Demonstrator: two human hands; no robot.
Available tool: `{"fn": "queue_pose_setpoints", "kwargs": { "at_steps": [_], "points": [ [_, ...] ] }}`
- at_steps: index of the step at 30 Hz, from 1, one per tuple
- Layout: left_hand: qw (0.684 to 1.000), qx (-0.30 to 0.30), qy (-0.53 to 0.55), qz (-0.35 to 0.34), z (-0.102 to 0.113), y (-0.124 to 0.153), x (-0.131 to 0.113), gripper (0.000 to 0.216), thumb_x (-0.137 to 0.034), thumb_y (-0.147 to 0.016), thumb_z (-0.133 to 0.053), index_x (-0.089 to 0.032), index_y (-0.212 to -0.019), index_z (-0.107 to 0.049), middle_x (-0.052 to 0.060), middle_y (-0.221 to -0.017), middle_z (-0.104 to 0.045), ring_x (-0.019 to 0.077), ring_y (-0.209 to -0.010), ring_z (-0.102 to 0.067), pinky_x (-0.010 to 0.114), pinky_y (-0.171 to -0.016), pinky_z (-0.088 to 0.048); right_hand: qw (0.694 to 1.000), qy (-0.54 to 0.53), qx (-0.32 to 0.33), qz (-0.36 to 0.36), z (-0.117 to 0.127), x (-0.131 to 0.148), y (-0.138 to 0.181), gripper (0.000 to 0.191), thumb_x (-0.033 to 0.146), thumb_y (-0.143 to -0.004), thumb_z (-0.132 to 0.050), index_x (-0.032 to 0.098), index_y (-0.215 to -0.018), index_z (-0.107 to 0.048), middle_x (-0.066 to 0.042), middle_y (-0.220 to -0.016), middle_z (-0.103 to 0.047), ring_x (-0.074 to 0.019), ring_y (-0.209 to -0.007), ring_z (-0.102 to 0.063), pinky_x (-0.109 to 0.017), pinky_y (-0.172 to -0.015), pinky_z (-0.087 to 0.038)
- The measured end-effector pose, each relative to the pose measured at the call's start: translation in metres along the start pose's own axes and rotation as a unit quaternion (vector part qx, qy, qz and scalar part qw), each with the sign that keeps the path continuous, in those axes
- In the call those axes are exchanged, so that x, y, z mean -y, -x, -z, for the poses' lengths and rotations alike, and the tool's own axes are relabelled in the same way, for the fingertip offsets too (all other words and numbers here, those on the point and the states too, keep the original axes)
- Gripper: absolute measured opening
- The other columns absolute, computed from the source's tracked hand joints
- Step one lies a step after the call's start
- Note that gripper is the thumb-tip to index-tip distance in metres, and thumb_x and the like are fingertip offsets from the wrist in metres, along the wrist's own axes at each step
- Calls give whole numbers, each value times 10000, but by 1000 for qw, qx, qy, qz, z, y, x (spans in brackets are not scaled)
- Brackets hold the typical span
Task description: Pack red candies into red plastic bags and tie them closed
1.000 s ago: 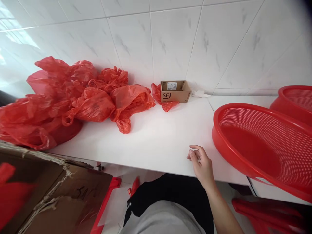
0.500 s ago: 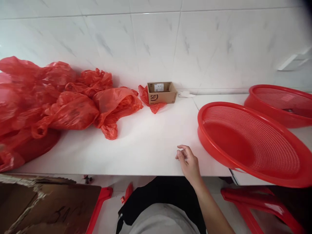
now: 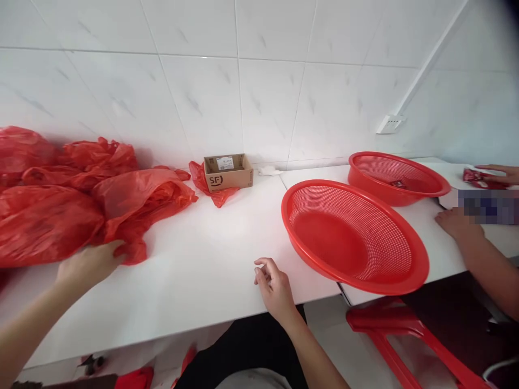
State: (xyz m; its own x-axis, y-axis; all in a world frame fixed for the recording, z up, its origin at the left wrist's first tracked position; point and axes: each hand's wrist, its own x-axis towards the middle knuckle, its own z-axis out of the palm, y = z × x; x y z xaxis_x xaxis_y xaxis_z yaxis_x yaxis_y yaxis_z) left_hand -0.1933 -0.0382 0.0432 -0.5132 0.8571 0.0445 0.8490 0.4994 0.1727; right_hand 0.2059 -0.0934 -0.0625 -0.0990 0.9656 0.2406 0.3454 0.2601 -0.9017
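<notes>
My left hand (image 3: 91, 263) reaches over the white counter (image 3: 194, 281) and touches the lower edge of a heap of red plastic bags (image 3: 77, 205); its fingers curl against a bag, and a firm grip cannot be made out. My right hand (image 3: 273, 286) rests near the counter's front edge with loosely curled fingers and nothing visible in it. A large red mesh basket (image 3: 352, 237) sits tilted just right of that hand.
A small open cardboard box (image 3: 227, 172) stands by the tiled wall on a red bag. A second red basket (image 3: 397, 177) sits further right. Another person's hands (image 3: 458, 222) work at the far right. A red stool (image 3: 401, 329) stands below.
The view has swung right. My left hand has come into view and reached the red bags. Another person's hands now show at the right. My right hand stays put.
</notes>
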Motion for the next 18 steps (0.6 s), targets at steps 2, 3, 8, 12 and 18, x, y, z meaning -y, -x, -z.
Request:
{"fn": "queue_pose_setpoints", "kwargs": {
  "at_steps": [2,3,8,12,18],
  "points": [
    [998,-41,44,29,19,-3,-2,284,-505,-741,-569,-279,-868,-683,-19,-799,-700,304,-948,-626,519,-850,-480,1000,-2,7,0,1,-1,0,194,335,-961,-413,219,-1048,-542,13,-688,-590,-144,-623,-568,-246,-590,-421],
    [992,-78,84,46,31,-4,-2,366,-549,-768,-526,-261,-936,-677,-13,-867,-699,299,-974,-616,511,-849,-487,1000,-3,12,-1,1,-1,0,195,342,-962,-416,219,-1048,-540,13,-689,-586,-145,-625,-566,-247,-587,-416],
    [908,-217,346,90,73,-9,-10,576,-530,-888,-362,-141,-1279,-527,54,-1165,-641,216,-953,-618,400,-762,-545,1000,-11,19,-12,2,-1,0,201,359,-966,-419,218,-1044,-540,11,-693,-579,-144,-628,-557,-249,-591,-414],
    [845,-121,519,42,69,4,-27,388,-345,-890,-445,-153,-1208,-558,26,-1186,-647,168,-1015,-597,336,-831,-532,1000,-9,21,-14,0,-2,1,210,369,-969,-413,216,-1037,-541,6,-691,-582,-148,-641,-564,-253,-596,-416],
    [738,84,669,-20,7,62,-79,286,-400,-859,-530,-183,-1020,-623,51,-1093,-700,178,-973,-629,332,-840,-535,999,-31,21,-31,4,9,-1,298,436,-940,-480,224,-1146,-523,-41,-879,-634,-158,-731,-581,-274,-653,-447]
  ]
}}
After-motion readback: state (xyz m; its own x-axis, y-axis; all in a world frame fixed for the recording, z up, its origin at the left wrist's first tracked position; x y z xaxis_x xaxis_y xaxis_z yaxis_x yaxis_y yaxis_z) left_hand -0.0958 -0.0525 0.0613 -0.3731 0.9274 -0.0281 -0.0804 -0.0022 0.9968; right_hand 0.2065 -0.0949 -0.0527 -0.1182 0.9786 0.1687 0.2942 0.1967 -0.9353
